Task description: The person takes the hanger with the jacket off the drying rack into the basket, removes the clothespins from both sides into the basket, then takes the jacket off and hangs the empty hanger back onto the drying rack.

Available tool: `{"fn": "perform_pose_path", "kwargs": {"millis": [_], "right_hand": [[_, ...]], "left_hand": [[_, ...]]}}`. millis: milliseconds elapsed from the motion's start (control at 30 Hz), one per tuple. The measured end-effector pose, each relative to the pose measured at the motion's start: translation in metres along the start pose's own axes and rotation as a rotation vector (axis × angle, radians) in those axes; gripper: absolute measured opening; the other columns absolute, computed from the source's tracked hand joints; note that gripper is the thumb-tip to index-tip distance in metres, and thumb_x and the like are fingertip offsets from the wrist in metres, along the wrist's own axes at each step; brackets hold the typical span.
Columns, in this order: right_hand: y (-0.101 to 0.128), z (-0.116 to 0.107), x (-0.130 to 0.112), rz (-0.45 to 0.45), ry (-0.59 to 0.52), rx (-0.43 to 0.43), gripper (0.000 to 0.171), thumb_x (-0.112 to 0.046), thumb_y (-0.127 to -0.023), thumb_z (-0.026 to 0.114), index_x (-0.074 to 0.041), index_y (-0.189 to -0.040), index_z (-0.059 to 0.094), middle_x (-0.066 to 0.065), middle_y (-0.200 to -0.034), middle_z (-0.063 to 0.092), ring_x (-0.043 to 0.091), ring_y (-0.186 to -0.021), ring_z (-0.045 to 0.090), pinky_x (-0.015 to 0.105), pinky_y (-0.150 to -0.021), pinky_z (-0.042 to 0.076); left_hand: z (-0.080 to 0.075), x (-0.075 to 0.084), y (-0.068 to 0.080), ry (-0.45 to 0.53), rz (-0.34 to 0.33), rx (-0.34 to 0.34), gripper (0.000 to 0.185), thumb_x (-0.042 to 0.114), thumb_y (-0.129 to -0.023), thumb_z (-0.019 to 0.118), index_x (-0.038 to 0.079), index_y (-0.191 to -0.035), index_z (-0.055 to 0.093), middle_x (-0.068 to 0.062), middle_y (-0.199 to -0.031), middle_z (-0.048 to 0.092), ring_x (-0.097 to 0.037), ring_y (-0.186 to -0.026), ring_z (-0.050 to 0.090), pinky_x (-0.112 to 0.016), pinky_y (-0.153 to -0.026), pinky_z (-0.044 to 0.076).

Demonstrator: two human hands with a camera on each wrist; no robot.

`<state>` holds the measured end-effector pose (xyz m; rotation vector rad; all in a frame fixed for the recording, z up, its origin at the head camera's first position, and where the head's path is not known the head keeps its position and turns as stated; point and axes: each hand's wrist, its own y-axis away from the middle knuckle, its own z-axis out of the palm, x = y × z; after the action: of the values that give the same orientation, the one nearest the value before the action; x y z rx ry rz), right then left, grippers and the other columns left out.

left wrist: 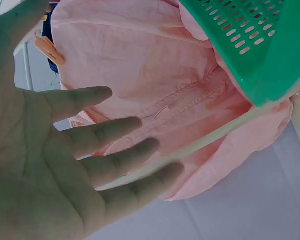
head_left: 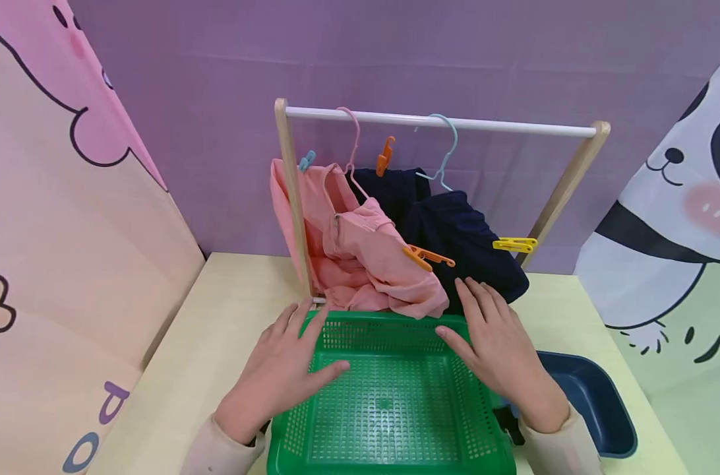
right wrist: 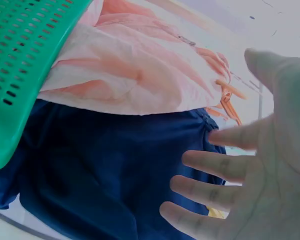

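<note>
My left hand (head_left: pixel 289 369) hovers over the left side of a green basket (head_left: pixel 384 409), fingers spread and holding nothing. On the other side, my right hand (head_left: pixel 496 340) has its fingers stretched toward a navy garment (head_left: pixel 455 231); whether they touch it I cannot tell. A pink zip garment (head_left: pixel 360 244) hangs from a pink hanger (head_left: pixel 355 142), and the navy one hangs by a light blue hanger (head_left: pixel 449 152). Clipped on the clothes are orange clothespins (head_left: pixel 419 257), a blue clothespin (head_left: pixel 306 160) and a yellow clothespin (head_left: pixel 514 245). In the left wrist view, the pink garment (left wrist: pixel 140 65) lies beyond my palm.
A small rack with a white rod (head_left: pixel 514 127) and wooden legs (head_left: pixel 564 191) stands behind the basket. To the right, a dark blue tub (head_left: pixel 597 402) sits on the pale table (head_left: pixel 217 316). Printed cloths (head_left: pixel 680 231) hang at both sides, a purple one behind.
</note>
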<state>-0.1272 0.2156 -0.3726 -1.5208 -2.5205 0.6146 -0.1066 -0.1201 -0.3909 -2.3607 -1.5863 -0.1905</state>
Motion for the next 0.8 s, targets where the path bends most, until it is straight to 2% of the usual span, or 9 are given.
{"fn": "perform_pose_path", "kwargs": {"millis": [133, 267, 367, 500, 667, 800], "right_hand": [[-0.010, 0.000, -0.002, -0.017, -0.038, 0.056, 0.075, -0.042, -0.098, 0.062, 0.008, -0.149, 0.036, 0.028, -0.139, 0.047, 0.043, -0.124, 0.046, 0.055, -0.100, 0.044], [-0.020, 0.000, -0.004, -0.016, -0.084, 0.093, 0.072, -0.033, -0.094, 0.069, 0.009, -0.145, 0.041, 0.026, -0.126, 0.054, 0.041, -0.112, 0.052, 0.052, -0.090, 0.051], [-0.027, 0.000, -0.005, -0.003, -0.147, 0.096, 0.066, -0.027, -0.094, 0.071, 0.009, -0.143, 0.045, 0.023, -0.119, 0.057, 0.038, -0.105, 0.052, 0.049, -0.085, 0.052], [-0.036, 0.003, -0.006, 0.047, -0.239, 0.094, 0.051, -0.022, -0.097, 0.068, 0.008, -0.136, 0.053, 0.015, -0.103, 0.057, 0.029, -0.091, 0.051, 0.040, -0.073, 0.050], [-0.047, 0.004, -0.008, 0.131, -0.386, 0.064, 0.038, -0.020, -0.100, 0.065, 0.003, -0.131, 0.062, 0.002, -0.083, 0.054, 0.016, -0.069, 0.048, 0.029, -0.056, 0.043], [-0.053, 0.007, -0.008, 0.160, -0.473, 0.071, 0.031, -0.020, -0.100, 0.065, 0.000, -0.124, 0.066, -0.003, -0.071, 0.054, 0.014, -0.057, 0.047, 0.027, -0.049, 0.040]], "left_hand": [[0.003, -0.005, 0.002, 0.051, -0.015, 0.003, 0.082, 0.055, -0.093, 0.064, 0.011, -0.156, 0.035, -0.018, -0.152, 0.040, -0.041, -0.133, 0.044, -0.058, -0.097, 0.046], [0.007, -0.012, 0.005, 0.077, -0.038, 0.004, 0.074, 0.044, -0.093, 0.069, 0.006, -0.151, 0.043, -0.018, -0.148, 0.046, -0.040, -0.127, 0.050, -0.057, -0.089, 0.051], [0.012, -0.020, 0.006, 0.080, -0.048, 0.004, 0.070, 0.037, -0.092, 0.073, 0.004, -0.148, 0.046, -0.019, -0.144, 0.049, -0.041, -0.122, 0.054, -0.056, -0.082, 0.054], [0.017, -0.031, 0.009, 0.088, -0.055, 0.006, 0.064, 0.028, -0.091, 0.075, -0.001, -0.143, 0.050, -0.022, -0.137, 0.054, -0.040, -0.112, 0.061, -0.054, -0.078, 0.055], [0.023, -0.042, 0.013, 0.109, -0.108, -0.061, 0.058, 0.020, -0.091, 0.075, -0.006, -0.138, 0.053, -0.023, -0.128, 0.059, -0.039, -0.106, 0.063, -0.053, -0.082, 0.054], [0.025, -0.046, 0.012, 0.149, -0.164, -0.135, 0.056, 0.017, -0.091, 0.074, -0.008, -0.137, 0.053, -0.021, -0.121, 0.064, -0.038, -0.104, 0.065, -0.054, -0.084, 0.054]]}}
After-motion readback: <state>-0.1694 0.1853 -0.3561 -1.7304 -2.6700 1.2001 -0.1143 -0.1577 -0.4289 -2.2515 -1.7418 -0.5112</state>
